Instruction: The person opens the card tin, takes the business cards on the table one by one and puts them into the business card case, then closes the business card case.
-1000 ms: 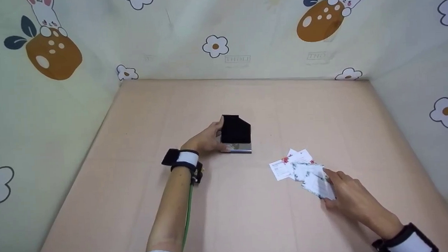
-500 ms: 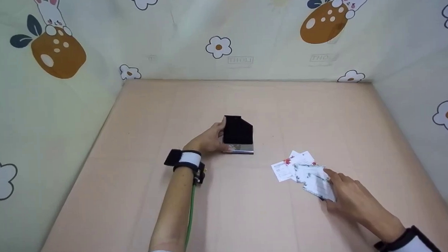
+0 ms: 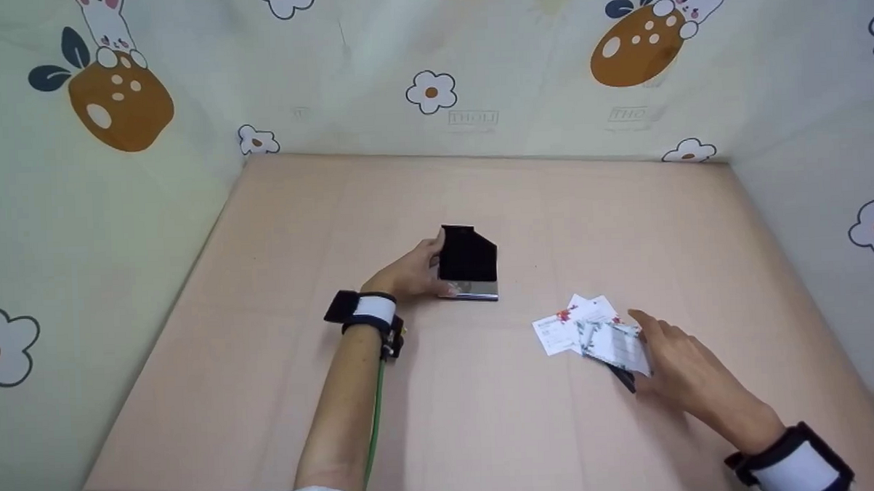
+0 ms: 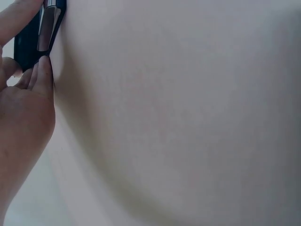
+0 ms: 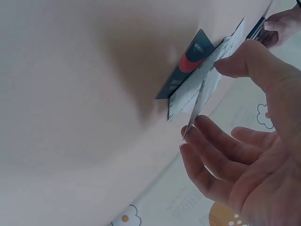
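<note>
My left hand grips the left side of a card case, black inside with a silver strip along its near edge. In the left wrist view only part of the case shows at the upper left corner. My right hand pinches a white, leaf-patterned card by its edges, thumb and fingertips on opposite sides. In the right wrist view this card stands tilted above others. Beneath it lies a dark card with a red patch. White cards with red flowers overlap at the pile's left.
A beige cloth covers the table. Pale walls printed with flowers and rabbits enclose the back and both sides. A green cable runs along the left forearm from the wrist strap.
My right hand has lifted the top leaf-patterned card slightly, and a dark card corner now shows below it. The left hand keeps its hold on the card case. The whole view has shifted slightly.
</note>
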The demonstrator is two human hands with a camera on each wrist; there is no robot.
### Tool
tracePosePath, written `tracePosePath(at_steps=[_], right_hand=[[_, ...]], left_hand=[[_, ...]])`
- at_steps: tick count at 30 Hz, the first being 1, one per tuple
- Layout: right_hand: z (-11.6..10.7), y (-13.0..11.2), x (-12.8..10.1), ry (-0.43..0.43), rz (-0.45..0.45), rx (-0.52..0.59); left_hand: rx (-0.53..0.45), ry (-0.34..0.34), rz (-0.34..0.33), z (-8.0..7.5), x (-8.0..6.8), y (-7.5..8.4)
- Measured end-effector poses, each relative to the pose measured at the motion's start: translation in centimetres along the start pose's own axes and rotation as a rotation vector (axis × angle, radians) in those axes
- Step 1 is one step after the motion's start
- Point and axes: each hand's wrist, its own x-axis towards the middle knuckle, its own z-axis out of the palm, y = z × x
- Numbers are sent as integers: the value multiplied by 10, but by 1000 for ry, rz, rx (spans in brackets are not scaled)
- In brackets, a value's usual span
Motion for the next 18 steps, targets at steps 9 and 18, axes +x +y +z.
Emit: tracePosePath(at_steps=[9,18], right_hand=[[3,-1,14,104,-87,12],[5,-6,34,138,-114,-6]], left_hand=[[-25,-14,-39,2,-1,1],[-20,-2,-37,1,-2,3]])
